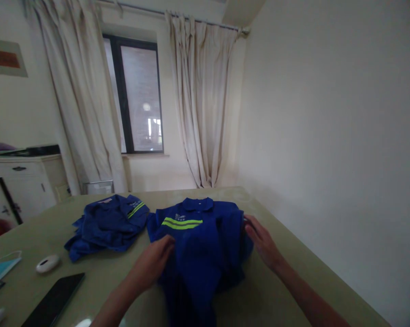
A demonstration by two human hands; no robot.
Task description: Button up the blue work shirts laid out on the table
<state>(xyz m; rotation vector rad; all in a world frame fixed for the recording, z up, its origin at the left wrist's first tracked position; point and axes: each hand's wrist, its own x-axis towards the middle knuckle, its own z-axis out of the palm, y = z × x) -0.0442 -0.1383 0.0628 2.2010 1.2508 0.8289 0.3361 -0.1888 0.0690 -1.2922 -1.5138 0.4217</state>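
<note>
In front of me a blue work jacket with a collar and yellow-and-grey reflective stripes lies on the table, its lower part bunched and hanging toward me. My left hand is closed on the jacket's left side, below the stripe, fingers curled into the cloth. At the right side, by the sleeve, my right hand pinches the fabric between thumb and fingers. A second blue garment with similar stripes lies crumpled to the left, close to the jacket's edge.
On the table's left are a black phone, a white oval device and a light-blue face mask. A wall runs along the right edge. Behind stand curtains, a window and a white cabinet.
</note>
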